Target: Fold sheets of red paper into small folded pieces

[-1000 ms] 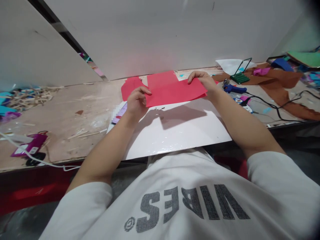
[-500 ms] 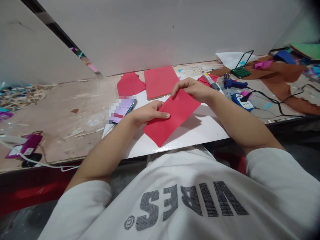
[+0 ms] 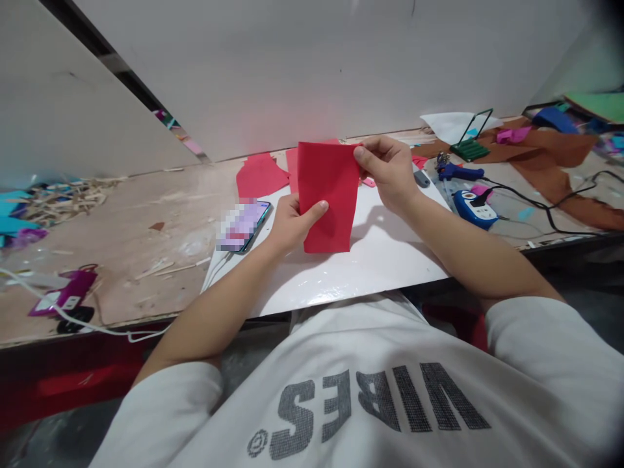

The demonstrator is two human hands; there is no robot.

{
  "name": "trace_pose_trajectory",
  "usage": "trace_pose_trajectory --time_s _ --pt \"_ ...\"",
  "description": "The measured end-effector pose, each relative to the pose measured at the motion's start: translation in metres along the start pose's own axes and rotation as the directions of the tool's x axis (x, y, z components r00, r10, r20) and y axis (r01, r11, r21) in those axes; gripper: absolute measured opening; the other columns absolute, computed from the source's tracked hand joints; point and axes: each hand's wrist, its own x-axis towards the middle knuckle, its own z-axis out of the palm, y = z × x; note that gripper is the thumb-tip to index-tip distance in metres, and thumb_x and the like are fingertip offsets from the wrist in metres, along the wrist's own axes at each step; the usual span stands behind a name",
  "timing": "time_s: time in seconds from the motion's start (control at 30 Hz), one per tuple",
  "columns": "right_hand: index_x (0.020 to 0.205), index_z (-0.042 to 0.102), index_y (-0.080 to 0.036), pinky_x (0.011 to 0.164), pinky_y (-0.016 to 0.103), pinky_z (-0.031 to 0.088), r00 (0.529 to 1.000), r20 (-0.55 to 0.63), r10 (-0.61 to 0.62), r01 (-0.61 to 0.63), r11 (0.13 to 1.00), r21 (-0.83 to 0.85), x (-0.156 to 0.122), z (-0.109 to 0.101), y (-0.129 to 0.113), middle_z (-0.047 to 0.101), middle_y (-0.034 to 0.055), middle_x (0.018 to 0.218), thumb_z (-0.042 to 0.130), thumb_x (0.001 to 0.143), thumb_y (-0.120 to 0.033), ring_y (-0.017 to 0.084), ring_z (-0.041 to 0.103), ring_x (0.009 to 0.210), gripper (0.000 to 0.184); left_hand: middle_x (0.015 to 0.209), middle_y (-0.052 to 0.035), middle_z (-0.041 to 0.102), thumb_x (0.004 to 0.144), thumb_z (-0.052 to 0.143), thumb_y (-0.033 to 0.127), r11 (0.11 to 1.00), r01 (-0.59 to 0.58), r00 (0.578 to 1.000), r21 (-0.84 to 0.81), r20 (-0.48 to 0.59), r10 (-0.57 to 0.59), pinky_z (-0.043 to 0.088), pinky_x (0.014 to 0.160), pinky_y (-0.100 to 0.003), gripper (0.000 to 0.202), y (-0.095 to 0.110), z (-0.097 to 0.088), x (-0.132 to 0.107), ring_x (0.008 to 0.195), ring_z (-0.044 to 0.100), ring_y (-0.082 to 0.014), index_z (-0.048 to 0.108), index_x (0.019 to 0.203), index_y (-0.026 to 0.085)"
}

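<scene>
A rectangular red sheet (image 3: 327, 179), which looks like paper or thin felt, is held up above the white board (image 3: 312, 286). My left hand (image 3: 295, 224) grips its left edge, with the thumb across the front and the fingers behind. At the top right corner, my right hand (image 3: 390, 168) pinches the sheet between thumb and fingers. Behind it, partly hidden, lie more red pieces; one irregular red piece (image 3: 259, 175) shows at the left.
A phone (image 3: 248, 224) with a cable lies left of the board. On the right are a blue glue gun (image 3: 461, 171), a blue power strip (image 3: 475, 208) and a green stand (image 3: 470, 148). A purple power strip (image 3: 68, 292) sits far left, near wood scraps (image 3: 73, 198).
The red sheet has turned from slanted to nearly upright. My right hand has shifted to its top right corner, while the left keeps hold of the left edge.
</scene>
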Motion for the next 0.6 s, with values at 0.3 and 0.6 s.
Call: trace_pose_trajectory --time_s 0.3,0.6 --pt "0.11 0.08 -0.033 0.11 0.055 0.08 0.988 -0.077 -0.133 0.124 0.985 -0.121 -0.031 0.024 -0.021 0.085 0.0079 0.111 0.095 0.101 -0.093 0.037 0.087 0.13 0.062 0.065 0.0013 0.054 0.095 0.108 0.065 0.965 -0.218 0.969 0.148 -0.086 0.232 0.037 0.063 -0.033 0.072 0.003 -0.003 -0.005 0.064 0.046 -0.0143 0.06 0.061 0.023" --pt "0.093 0.088 -0.036 0.106 0.053 0.067 0.899 0.218 -0.379 0.432 0.847 -0.31 -0.037 0.007 -0.099 0.08 0.0052 0.099 0.085 0.113 -0.062 0.03 0.077 0.1 0.033 0.132 -0.0127 0.092 0.068 0.117 0.099 0.987 -0.152 0.981 -0.052 0.113 0.157 0.07 0.131 -0.061 0.085 -0.002 -0.009 0.0 0.14 0.088 -0.0439 0.098 0.119 0.034"
